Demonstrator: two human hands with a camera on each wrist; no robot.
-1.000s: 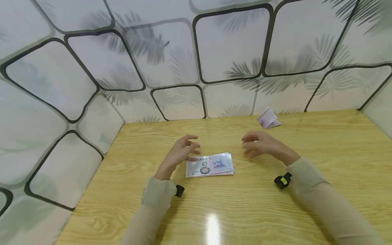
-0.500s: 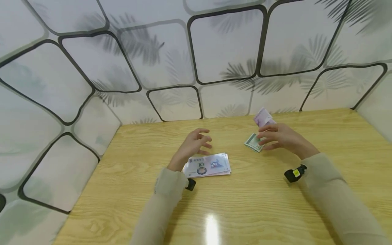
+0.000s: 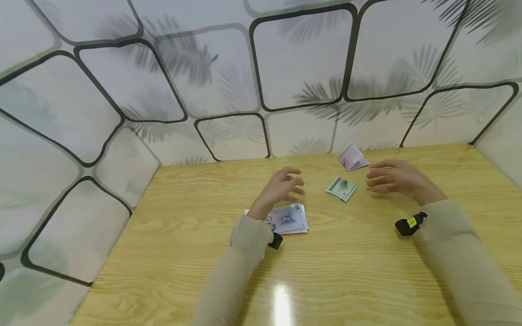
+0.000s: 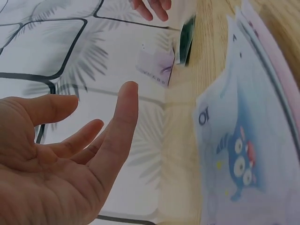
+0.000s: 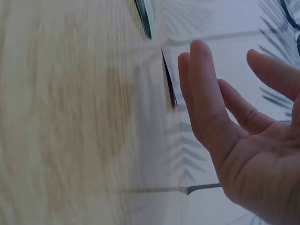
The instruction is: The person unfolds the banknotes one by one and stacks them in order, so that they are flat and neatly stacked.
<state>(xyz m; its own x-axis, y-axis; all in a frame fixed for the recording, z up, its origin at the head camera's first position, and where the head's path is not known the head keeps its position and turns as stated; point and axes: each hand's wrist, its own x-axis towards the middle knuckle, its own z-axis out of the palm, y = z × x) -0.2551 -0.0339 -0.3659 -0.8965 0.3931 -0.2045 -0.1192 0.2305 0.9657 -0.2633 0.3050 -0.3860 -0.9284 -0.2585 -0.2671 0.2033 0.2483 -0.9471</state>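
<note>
My left hand (image 3: 281, 190) hovers with loosely bent fingers over the far edge of a small stack of banknotes (image 3: 294, 219). The sleeve hides the stack's left part. In the left wrist view, the top note (image 4: 243, 154) carries a blue cartoon figure and a 10. Right of this hand lies a folded green banknote (image 3: 341, 189). Behind the green one, a folded purple banknote (image 3: 352, 157) stands partly up like a tent. My right hand (image 3: 401, 181), fingers spread and holding nothing, is just right of both folded notes. The right wrist view shows its palm (image 5: 262, 168) facing them.
The light wooden table (image 3: 195, 253) meets a patterned wall (image 3: 302, 131) at the back and another at the left. Black wrist cameras (image 3: 409, 224) sit at both cuffs. A bright light reflection shows near the front.
My right hand has moved right and away, uncovering the green banknote that was hidden under it. My left hand has moved right across the stack. The notes' stack stays in place.
</note>
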